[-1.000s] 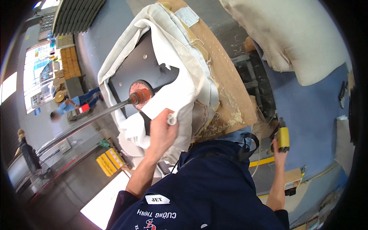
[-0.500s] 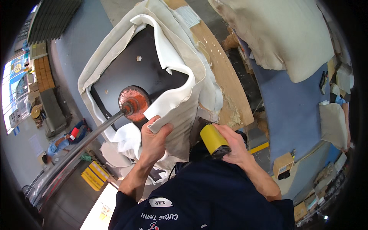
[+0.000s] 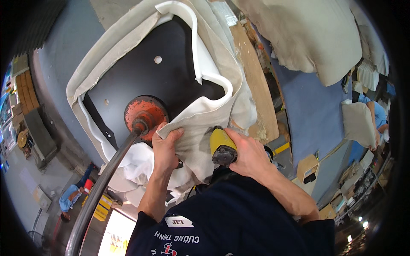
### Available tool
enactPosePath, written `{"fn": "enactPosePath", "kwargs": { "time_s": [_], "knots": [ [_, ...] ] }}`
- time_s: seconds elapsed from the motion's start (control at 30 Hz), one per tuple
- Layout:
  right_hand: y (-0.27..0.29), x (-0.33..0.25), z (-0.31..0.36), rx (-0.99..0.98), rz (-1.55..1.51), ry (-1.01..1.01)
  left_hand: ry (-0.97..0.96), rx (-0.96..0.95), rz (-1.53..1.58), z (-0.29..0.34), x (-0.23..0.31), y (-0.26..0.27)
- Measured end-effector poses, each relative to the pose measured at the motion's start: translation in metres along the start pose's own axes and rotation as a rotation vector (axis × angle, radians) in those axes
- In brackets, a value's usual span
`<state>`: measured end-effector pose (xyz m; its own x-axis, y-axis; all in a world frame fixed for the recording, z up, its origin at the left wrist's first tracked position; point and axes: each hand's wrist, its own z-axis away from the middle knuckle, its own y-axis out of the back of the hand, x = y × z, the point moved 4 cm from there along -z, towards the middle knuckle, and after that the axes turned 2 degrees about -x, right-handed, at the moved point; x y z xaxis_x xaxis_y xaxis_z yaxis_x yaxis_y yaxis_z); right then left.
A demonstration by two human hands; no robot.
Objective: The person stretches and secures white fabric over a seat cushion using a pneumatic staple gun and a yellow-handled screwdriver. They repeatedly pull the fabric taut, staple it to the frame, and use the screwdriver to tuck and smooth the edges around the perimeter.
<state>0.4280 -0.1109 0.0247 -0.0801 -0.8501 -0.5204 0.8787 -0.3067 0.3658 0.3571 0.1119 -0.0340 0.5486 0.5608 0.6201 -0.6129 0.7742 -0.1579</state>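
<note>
My left hand [image 3: 165, 149] is closed on the edge of a beige fabric cover [image 3: 195, 128], pinching it beside the round red-and-black pad of a metal pole [image 3: 145, 113]. In my right hand [image 3: 250, 155] is a yellow-and-black tool that looks like a staple gun [image 3: 222, 145], its dark nose toward the fabric just right of my left hand. Whether the nose touches the cloth I cannot tell. The pad rests against a black panel [image 3: 141, 77] with round holes. White foam [image 3: 198, 51] and the beige cover wrap around the panel's rim.
A wooden board [image 3: 256, 81] lies right of the covered piece. Further right, a blue-topped table [image 3: 311, 115] bears a large beige cushion [image 3: 307, 38]. A small wooden box [image 3: 307, 168] is at its near end. Co-workers [image 3: 70, 198] appear at far left and far right.
The covered piece and pad appear larger and shifted in view. My right hand has brought the yellow tool left, closer to my left hand and the fabric edge. The left hand keeps its grip.
</note>
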Motion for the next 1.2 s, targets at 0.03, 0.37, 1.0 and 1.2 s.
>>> {"fn": "enactPosePath", "kwargs": {
  "time_s": [0.03,0.37,1.0,1.2],
  "knots": [
    [0.003,0.002,0.000,0.002,-0.019,-0.001,-0.021,0.014,-0.007,0.002,0.001,-0.001],
    [0.045,0.046,0.017,0.057,-0.053,0.293,-0.795,0.358,-1.100,0.033,-0.014,0.027],
    [0.035,0.079,-0.006,-0.204,-0.130,0.309,-1.159,0.250,-1.480,0.004,-0.008,-0.043],
    [0.017,0.039,-0.005,-0.236,0.104,0.317,-1.171,0.285,-1.388,-0.009,-0.014,-0.027]
  ]
}}
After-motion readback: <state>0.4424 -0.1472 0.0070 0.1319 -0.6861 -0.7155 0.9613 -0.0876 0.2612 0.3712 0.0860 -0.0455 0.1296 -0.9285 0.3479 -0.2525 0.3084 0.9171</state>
